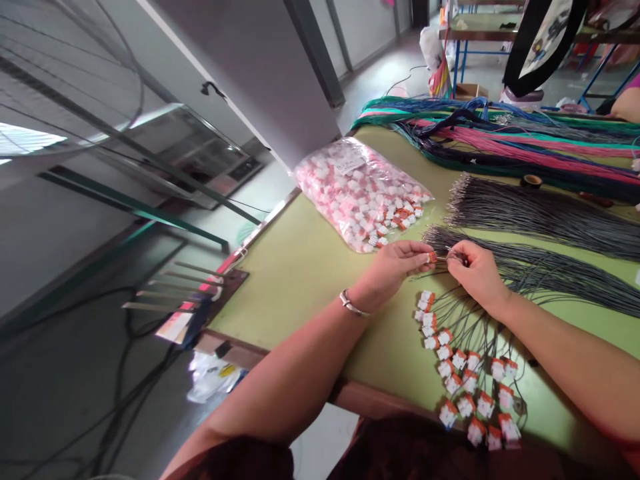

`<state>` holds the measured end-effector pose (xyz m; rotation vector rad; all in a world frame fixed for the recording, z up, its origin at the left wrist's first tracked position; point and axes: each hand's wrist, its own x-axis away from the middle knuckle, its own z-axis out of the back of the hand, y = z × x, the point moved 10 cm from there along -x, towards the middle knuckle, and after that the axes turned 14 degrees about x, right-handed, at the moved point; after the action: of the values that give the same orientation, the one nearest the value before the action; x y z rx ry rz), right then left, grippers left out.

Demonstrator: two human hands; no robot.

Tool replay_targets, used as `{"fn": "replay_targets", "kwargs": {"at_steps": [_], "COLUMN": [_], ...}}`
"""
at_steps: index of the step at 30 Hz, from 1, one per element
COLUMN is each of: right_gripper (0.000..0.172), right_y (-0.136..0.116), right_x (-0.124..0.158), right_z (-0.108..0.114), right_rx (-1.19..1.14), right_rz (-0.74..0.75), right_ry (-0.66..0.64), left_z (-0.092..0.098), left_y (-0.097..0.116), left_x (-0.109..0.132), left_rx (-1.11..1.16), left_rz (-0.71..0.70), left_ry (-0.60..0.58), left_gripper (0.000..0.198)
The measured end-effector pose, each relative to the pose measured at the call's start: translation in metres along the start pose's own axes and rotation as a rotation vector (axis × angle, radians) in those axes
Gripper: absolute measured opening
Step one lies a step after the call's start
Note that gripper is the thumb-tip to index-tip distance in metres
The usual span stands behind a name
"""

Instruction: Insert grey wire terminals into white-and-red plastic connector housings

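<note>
Pinched in the fingers of my left hand [395,267] is a small orange-and-white connector [431,257]. My right hand [473,270], just to its right, has its fingers closed on thin dark wires [455,259], whose ends face the connector. Whether a wire sits inside the connector cannot be made out. Below my hands, several wired connectors [459,360] with orange and white housings lie on the table near its front edge. A clear plastic bag [350,190] full of loose connectors rests beyond my left hand.
Two bundles of dark wires [545,213] stretch across the right side of the green table [280,287]. Behind them run long blue, green and pink cables [500,137]. A roll of black tape [531,181] lies between. A rack with metal prongs [200,293] is at the left corner.
</note>
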<state>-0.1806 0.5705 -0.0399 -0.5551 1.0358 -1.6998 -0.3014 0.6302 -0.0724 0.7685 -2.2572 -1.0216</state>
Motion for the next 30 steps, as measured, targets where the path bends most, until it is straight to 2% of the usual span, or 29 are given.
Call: {"fn": "replay_targets", "kwargs": {"at_steps": [6, 11, 21, 27, 30], "right_gripper": [0.007, 0.005, 0.005, 0.005, 0.005], "right_y": [-0.003, -0.005, -0.003, -0.003, -0.004], "right_x": [0.001, 0.001, 0.001, 0.001, 0.001], "right_z": [-0.001, -0.001, -0.001, 0.003, 0.002], "right_rx": [0.038, 0.097, 0.132, 0.088, 0.122], "right_rz": [0.028, 0.042, 0.045, 0.028, 0.051], "right_ry": [0.007, 0.013, 0.003, 0.028, 0.026], "left_z": [-0.002, -0.001, -0.001, -0.003, -0.003], "left_y": [-0.009, -0.004, 0.005, -0.004, -0.005], "left_x": [0.001, 0.000, -0.001, 0.001, 0.001], "left_rx": [0.103, 0.108, -0.082, 0.016, 0.023], "left_rz": [0.064, 0.026, -0.058, 0.044, 0.045], "left_ry": [-0.034, -0.031, -0.030, -0.043, -0.043], "left_gripper": [0.026, 0.027, 0.025, 0.028, 0.028]}}
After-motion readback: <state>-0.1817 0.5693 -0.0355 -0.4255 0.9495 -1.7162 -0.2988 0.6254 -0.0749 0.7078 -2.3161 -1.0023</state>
